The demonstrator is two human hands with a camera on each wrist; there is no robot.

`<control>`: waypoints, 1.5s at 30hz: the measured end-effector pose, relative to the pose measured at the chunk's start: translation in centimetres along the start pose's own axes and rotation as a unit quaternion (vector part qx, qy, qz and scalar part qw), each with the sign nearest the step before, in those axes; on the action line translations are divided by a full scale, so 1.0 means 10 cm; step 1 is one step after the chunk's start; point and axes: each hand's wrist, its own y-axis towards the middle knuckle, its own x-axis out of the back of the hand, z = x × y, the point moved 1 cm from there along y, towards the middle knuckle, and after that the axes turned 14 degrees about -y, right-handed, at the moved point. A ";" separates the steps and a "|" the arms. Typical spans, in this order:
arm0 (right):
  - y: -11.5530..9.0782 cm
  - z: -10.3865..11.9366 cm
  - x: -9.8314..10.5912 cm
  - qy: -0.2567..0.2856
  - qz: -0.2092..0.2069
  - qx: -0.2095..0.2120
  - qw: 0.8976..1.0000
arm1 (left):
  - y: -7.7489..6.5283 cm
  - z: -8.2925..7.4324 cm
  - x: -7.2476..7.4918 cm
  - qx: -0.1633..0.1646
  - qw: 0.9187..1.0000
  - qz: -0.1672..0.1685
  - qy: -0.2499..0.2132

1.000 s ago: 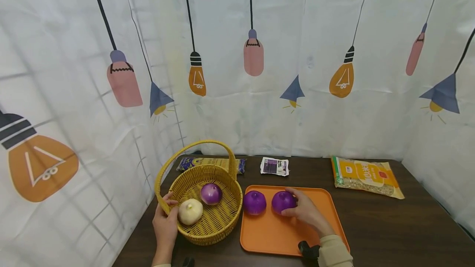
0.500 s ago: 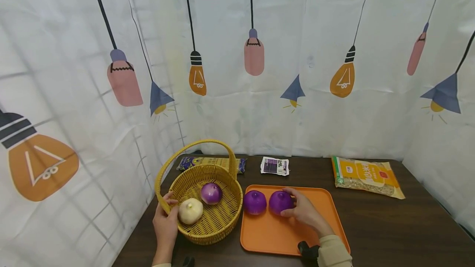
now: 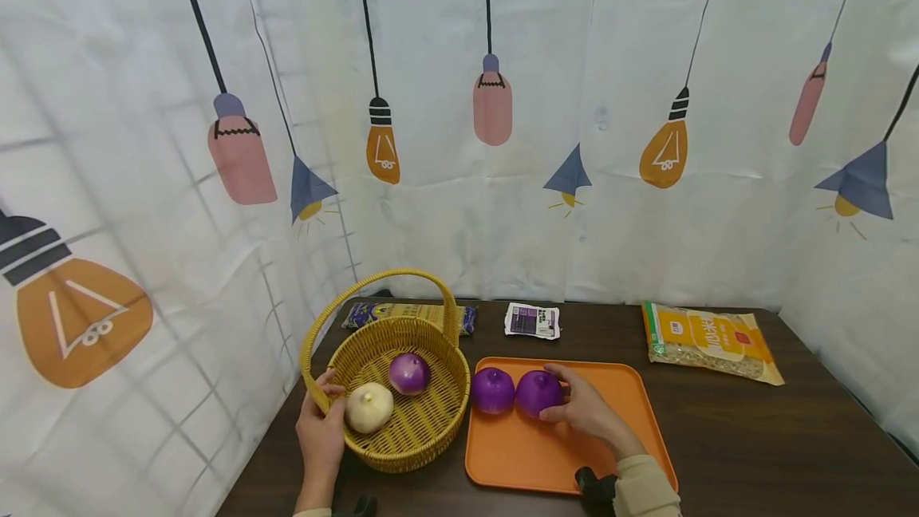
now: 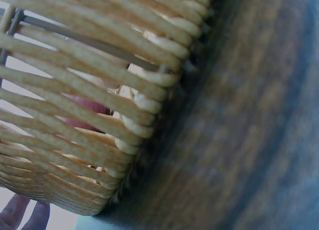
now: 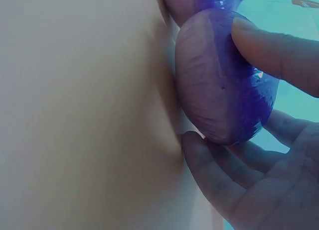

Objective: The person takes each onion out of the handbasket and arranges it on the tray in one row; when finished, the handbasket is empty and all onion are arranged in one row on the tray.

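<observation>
My left hand (image 3: 321,429) grips the yellow woven basket (image 3: 402,459) at its left rim, by the foot of the handle. Inside the basket sit a white onion (image 3: 369,408) and a purple onion (image 3: 410,374). On the orange tray (image 3: 517,461), my right hand (image 3: 589,409) holds a purple onion (image 3: 537,394) between thumb and fingers. A second purple onion (image 3: 493,391) sits right against its left side. The right wrist view shows the thumb on one side of the held onion (image 5: 214,80) and the fingertips curled at the other. In the left wrist view, the basket wall (image 4: 89,115) hides most of the hand.
A blue and yellow packet (image 3: 463,321) lies behind the basket. A small white and purple packet (image 3: 531,321) lies behind the tray, and a yellow bag of grain (image 3: 711,343) at the back right. Curtains (image 3: 459,222) enclose the dark table (image 3: 775,445).
My right hand has slid the held purple onion leftward across the tray, up against the other onion. My left hand has stayed on the basket.
</observation>
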 end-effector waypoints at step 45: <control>-0.20 0.72 0.07 0.059 -0.173 0.101 0.978 | -0.03 -0.11 -0.03 -0.005 1.000 0.000 0.003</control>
